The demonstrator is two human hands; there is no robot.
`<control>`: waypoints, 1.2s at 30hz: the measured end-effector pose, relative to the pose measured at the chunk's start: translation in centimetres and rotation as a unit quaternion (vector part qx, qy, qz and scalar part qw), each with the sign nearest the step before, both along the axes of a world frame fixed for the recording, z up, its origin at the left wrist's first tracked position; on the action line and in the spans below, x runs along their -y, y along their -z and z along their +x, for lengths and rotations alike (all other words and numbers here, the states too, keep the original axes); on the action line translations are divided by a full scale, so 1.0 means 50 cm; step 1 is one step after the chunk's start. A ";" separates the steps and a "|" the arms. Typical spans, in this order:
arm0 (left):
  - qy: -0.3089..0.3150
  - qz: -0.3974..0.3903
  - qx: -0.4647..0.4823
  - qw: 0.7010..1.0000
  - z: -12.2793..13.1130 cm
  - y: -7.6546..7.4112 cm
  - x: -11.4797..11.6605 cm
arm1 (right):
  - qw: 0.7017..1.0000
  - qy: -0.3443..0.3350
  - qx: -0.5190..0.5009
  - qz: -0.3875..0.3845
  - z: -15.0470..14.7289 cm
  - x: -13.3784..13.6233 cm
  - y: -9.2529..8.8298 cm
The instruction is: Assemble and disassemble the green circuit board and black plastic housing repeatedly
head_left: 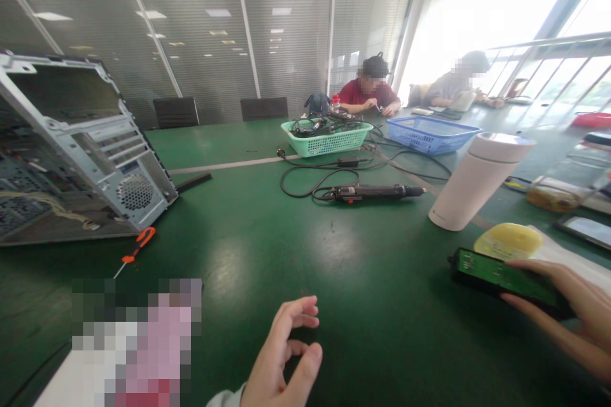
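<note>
My left hand point(289, 359) is above the green table near its front edge, fingers curved and apart from the thumb, with nothing in it. At the right, my right hand point(568, 311) is closed on a black-framed piece with a green circuit board point(496, 273), thumb and fingers on its two long edges. A yellow round thing point(508, 240) lies just behind that board, on something white. The pinkish white tumbler point(480, 181) stands farther back. Between the hands and the baskets lies a black electric screwdriver point(377, 193) with its cable.
An open computer case point(86, 152) stands at the left, an orange-handled screwdriver point(144, 240) beside it. A green basket point(329, 143) of cables and a blue basket point(432, 133) sit farther back. Two people are seated beyond. A blurred-out patch point(143, 350) covers the front left.
</note>
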State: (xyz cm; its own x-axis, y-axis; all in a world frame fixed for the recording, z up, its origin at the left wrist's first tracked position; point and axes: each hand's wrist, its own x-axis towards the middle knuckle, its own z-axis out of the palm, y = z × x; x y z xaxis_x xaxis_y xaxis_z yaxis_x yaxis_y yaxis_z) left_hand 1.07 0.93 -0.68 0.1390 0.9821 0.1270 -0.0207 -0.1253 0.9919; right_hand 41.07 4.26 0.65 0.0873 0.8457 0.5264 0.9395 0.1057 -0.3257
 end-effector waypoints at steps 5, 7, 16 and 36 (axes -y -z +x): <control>0.010 -0.007 -0.007 1.000 -0.005 -0.004 -0.001 | 0.982 -0.135 0.115 0.067 -0.094 0.004 -0.030; 0.021 -0.014 -0.013 1.000 -0.007 -0.005 -0.002 | 0.978 -0.167 0.108 0.065 -0.141 0.010 -0.039; -0.013 -0.022 0.003 1.000 0.001 0.004 0.002 | 0.948 -0.313 -0.054 0.003 -0.346 0.022 -0.089; -0.089 -0.076 0.092 0.989 0.012 0.023 -0.001 | 0.941 -0.328 -0.085 -0.013 -0.394 0.010 -0.052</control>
